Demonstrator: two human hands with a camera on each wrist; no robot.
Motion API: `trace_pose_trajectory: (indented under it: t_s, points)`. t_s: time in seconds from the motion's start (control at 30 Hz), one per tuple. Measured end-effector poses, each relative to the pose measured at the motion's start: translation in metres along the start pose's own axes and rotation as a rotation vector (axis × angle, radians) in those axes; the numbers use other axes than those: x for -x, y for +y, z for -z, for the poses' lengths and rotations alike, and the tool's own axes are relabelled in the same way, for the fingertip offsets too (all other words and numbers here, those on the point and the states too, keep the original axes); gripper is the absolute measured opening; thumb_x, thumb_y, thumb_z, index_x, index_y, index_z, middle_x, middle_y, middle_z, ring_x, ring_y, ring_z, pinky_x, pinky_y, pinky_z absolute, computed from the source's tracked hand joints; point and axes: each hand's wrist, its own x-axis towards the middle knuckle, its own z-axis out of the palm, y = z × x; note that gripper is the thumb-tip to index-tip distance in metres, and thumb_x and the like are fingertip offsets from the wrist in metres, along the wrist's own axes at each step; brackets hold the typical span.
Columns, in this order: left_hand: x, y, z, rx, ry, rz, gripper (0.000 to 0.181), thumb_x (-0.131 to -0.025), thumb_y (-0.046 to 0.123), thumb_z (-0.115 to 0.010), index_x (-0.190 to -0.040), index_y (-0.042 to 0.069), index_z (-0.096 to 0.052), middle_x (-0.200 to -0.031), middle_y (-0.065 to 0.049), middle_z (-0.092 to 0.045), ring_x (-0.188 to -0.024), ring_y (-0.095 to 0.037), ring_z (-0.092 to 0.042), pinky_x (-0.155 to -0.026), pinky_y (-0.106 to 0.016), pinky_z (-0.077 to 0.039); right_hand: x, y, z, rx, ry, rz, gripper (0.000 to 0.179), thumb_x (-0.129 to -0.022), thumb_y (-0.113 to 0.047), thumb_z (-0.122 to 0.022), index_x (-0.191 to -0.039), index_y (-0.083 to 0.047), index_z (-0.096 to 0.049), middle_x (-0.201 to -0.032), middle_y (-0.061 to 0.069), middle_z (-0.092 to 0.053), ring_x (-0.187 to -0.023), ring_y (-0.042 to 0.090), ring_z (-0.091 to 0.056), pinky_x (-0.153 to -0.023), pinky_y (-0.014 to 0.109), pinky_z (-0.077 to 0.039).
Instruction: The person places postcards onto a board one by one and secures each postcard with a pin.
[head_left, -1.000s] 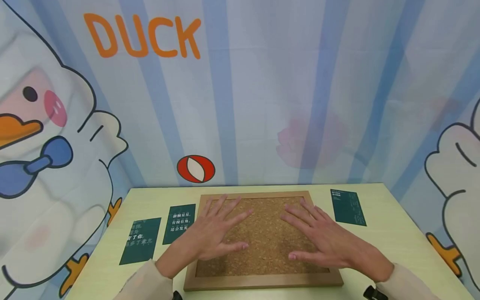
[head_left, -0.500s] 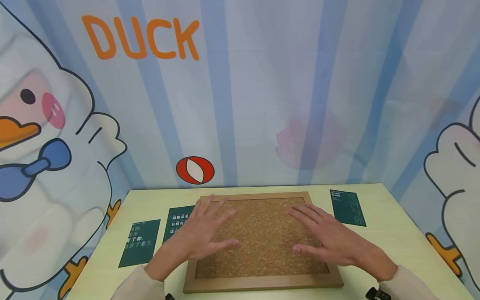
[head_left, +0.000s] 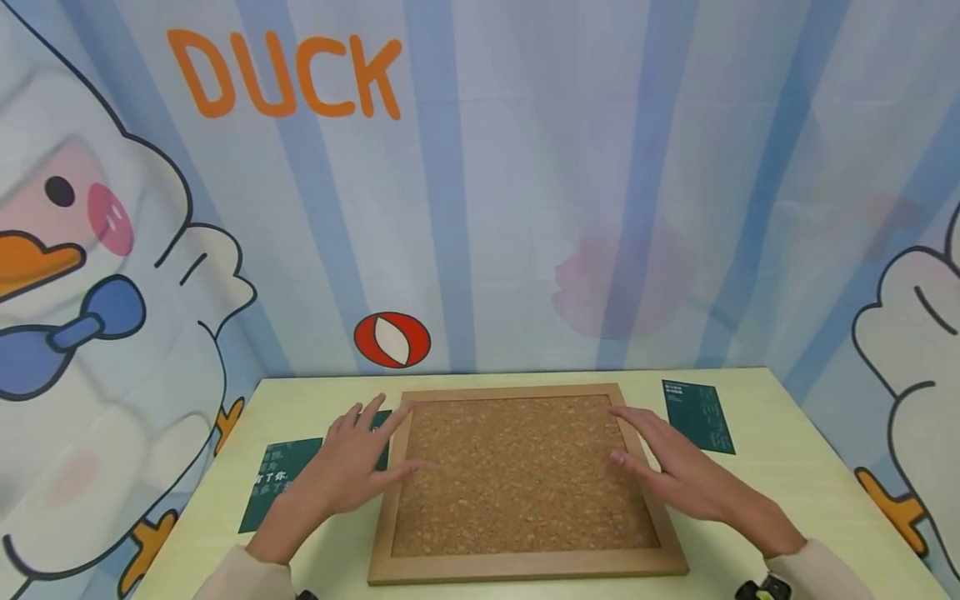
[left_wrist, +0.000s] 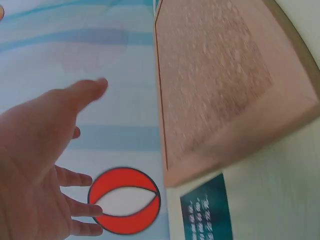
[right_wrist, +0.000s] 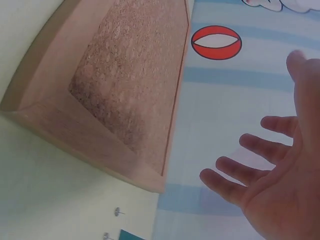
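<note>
A cork board (head_left: 517,475) in a light wooden frame lies flat on the pale table. My left hand (head_left: 347,467) hovers at its left edge, fingers spread and thumb pointing over the cork. In the left wrist view this hand (left_wrist: 40,160) holds nothing. Over the right edge of the board is my right hand (head_left: 686,471), fingers and thumb apart. The right wrist view also shows the right hand (right_wrist: 280,165) with nothing in it, beside the frame.
Dark green cards with white writing lie around the board: one far left (head_left: 281,475), one partly behind the left hand (left_wrist: 207,210), one at right (head_left: 697,415). Two small pins (right_wrist: 117,212) lie near the board's right side. A curtain with printed ducks (head_left: 525,183) stands behind.
Both hands have moved outward from over the cork, the left hand to the left edge and the right hand to the right edge. The board and cards have stayed put.
</note>
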Motion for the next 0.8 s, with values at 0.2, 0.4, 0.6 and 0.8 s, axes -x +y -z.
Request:
trace_pose_trajectory:
  t_s: [0.2,0.4,0.6,0.8]
  points:
    - [0.014,-0.029,-0.004,-0.015,-0.031,0.133,0.080,-0.099,0.056,-0.064,-0.159,0.011,-0.040,-0.151,-0.036,-0.041,-0.129,-0.060,-0.046,-0.098,-0.076,-0.040,0.000,0.014,-0.004,-0.112,0.046,-0.145,0.060,-0.111,-0.047,-0.046,-0.155,-0.007,-0.040,-0.151,0.022,-0.048,-0.128,0.041,-0.056,-0.096,0.058,-0.053]
    - [0.028,-0.055,-0.013,-0.059,-0.074,0.282,0.081,-0.098,0.055,-0.065,-0.158,0.007,-0.039,-0.139,-0.037,-0.048,-0.120,-0.061,-0.050,-0.094,-0.076,-0.041,0.003,0.030,-0.011,-0.162,0.073,-0.241,0.063,-0.111,-0.048,-0.044,-0.153,0.000,-0.042,-0.143,0.025,-0.054,-0.123,0.041,-0.059,-0.092,0.054,-0.056]
    - [0.039,-0.082,-0.024,-0.071,-0.096,0.413,0.085,-0.097,0.057,-0.064,-0.156,0.001,-0.039,-0.129,-0.044,-0.047,-0.113,-0.066,-0.049,-0.086,-0.076,-0.045,0.005,0.045,-0.018,-0.264,0.060,-0.377,0.074,-0.108,-0.056,-0.044,-0.155,0.001,-0.035,-0.145,0.029,-0.049,-0.114,0.037,-0.063,-0.081,0.042,-0.060]
    - [0.048,-0.106,-0.034,-0.008,-0.116,0.588,0.095,-0.093,0.062,-0.066,-0.152,-0.006,-0.037,-0.123,-0.049,-0.042,-0.111,-0.070,-0.045,-0.087,-0.079,-0.042,0.007,0.050,-0.023,-0.342,0.037,-0.476,0.081,-0.106,-0.062,-0.043,-0.155,0.001,-0.032,-0.147,0.031,-0.045,-0.111,0.033,-0.064,-0.077,0.039,-0.060]
